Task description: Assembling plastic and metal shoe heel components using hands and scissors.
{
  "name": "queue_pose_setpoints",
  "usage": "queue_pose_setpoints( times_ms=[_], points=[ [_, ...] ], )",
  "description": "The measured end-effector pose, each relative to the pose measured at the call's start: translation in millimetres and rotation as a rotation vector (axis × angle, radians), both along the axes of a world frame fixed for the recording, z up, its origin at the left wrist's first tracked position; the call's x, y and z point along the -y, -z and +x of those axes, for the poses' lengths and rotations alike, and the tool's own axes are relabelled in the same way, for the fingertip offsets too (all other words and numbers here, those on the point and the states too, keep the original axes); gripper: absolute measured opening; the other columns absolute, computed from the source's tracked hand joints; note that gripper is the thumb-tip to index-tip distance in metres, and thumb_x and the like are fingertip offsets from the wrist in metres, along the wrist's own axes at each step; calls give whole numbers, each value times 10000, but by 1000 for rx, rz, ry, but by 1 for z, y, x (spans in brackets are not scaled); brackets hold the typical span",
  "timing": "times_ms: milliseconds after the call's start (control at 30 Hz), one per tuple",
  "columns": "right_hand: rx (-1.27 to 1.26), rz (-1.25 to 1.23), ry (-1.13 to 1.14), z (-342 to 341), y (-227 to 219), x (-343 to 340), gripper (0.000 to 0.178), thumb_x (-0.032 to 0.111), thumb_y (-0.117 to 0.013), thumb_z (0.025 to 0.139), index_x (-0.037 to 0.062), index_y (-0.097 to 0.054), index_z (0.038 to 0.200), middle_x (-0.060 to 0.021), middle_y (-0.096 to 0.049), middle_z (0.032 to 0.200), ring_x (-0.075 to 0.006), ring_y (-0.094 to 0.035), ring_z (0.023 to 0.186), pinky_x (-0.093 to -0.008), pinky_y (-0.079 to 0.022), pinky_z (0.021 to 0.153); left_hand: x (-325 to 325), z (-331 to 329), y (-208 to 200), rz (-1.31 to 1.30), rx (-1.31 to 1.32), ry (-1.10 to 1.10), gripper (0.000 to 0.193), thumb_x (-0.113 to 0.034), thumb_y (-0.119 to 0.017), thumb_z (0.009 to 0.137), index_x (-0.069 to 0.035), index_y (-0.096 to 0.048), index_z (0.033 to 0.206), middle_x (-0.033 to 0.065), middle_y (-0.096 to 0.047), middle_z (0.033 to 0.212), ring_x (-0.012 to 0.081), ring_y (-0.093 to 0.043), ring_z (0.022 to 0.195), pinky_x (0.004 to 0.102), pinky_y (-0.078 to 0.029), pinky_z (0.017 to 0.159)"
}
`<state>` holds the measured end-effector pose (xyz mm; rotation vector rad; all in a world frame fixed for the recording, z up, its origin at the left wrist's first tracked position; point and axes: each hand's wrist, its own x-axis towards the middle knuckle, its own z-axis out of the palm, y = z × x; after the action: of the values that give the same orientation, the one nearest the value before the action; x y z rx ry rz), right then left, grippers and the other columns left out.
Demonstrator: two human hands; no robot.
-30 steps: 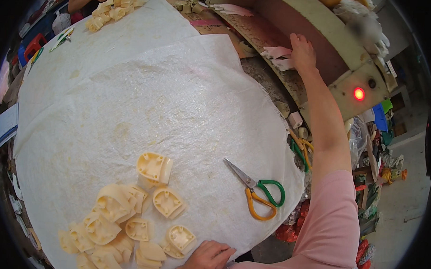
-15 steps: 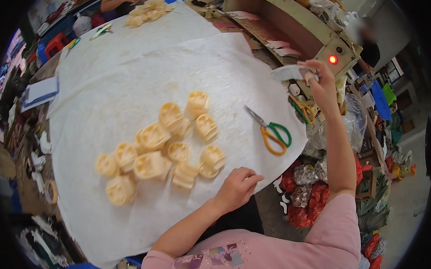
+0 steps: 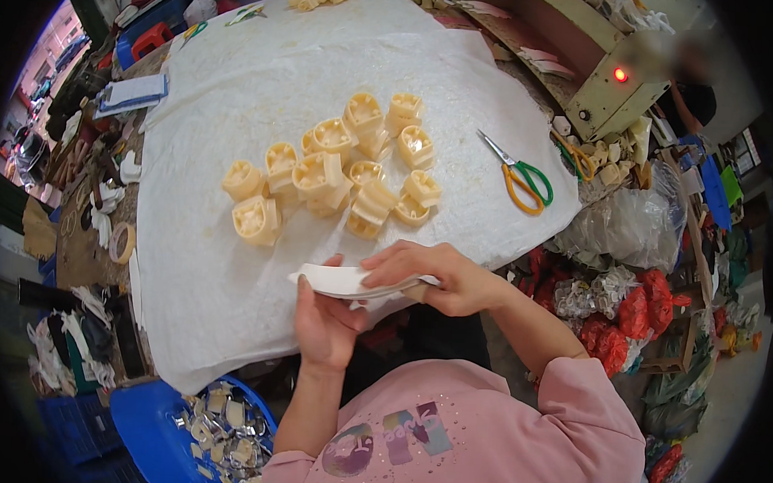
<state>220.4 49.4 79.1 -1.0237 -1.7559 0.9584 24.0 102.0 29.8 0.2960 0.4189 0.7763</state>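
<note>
Just in front of my body, over the near edge of the white-covered table, both hands hold a white curved flat piece point(image 3: 338, 279). My left hand point(image 3: 326, 324) is closed on its left end, with the fingertips at the tip and underside. The fingers of my right hand point(image 3: 445, 278) wrap round the other end; something beige shows by them, too small to name. Beyond the hands lie several cream moulded blocks with hollowed faces point(image 3: 322, 175), grouped on the white sheet point(image 3: 206, 295). To their right rest scissors point(image 3: 523, 182) with one orange and one green handle loop.
A blue tub point(image 3: 142, 425) of scrap pieces stands below the table at the left. At the back right is a cream machine point(image 3: 609, 96) with a red light, and a person is beyond it. A second pair of scissors point(image 3: 581, 159), a clear plastic bag point(image 3: 634, 212) and red bags point(image 3: 644, 306) lie right.
My right hand has brought the white piece from beside the machine back in front of my body. My left hand has risen from the table edge and taken its other end. The view has shifted.
</note>
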Motion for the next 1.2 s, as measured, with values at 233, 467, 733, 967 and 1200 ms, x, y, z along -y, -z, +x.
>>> queue_pose_setpoints(
  times_ms=[233,467,733,967,1200],
  points=[
    [416,116,-29,-21,38,-17,387,-84,-535,591,70,-591,942,-29,-560,1233,-314,-395,1224,-422,-273,1027,4,-27,24,280,-414,-288,334,-212,-443,949,-14,-451,1218,107,-576,980,149,-589,764,232,-471,492],
    [546,215,-66,-38,70,-24,260,90,-615,702,106,-616,962,-35,-550,1245,-305,-425,1186,-458,-267,992,1,-55,35,841,-1229,-605,683,-8,-636,783,-19,-278,1365,180,-490,1152,234,-521,1032,337,-449,881],
    [666,245,15,-44,68,-28,261,56,-599,729,84,-600,988,-32,-563,1176,-239,-459,1137,-431,-316,947,-6,-92,49,1201,-1788,-609,575,-139,-654,771,-54,-436,1297,147,-471,1238,305,-396,1168,395,-302,985],
    [705,176,53,-43,59,-22,264,57,-611,733,49,-597,996,-64,-547,1174,-257,-468,1094,-408,-346,935,0,-84,45,1442,-1824,-370,489,-221,-661,762,-64,-537,1208,95,-506,1215,272,-394,1164,401,-251,985],
    [613,211,94,-78,48,-40,192,68,-628,725,17,-595,908,-116,-542,976,-277,-517,961,-368,-472,755,-1,-84,45,1337,-1687,-492,467,-167,-627,784,-51,-522,1225,126,-504,1212,296,-425,1150,393,-272,997]
  ],
)
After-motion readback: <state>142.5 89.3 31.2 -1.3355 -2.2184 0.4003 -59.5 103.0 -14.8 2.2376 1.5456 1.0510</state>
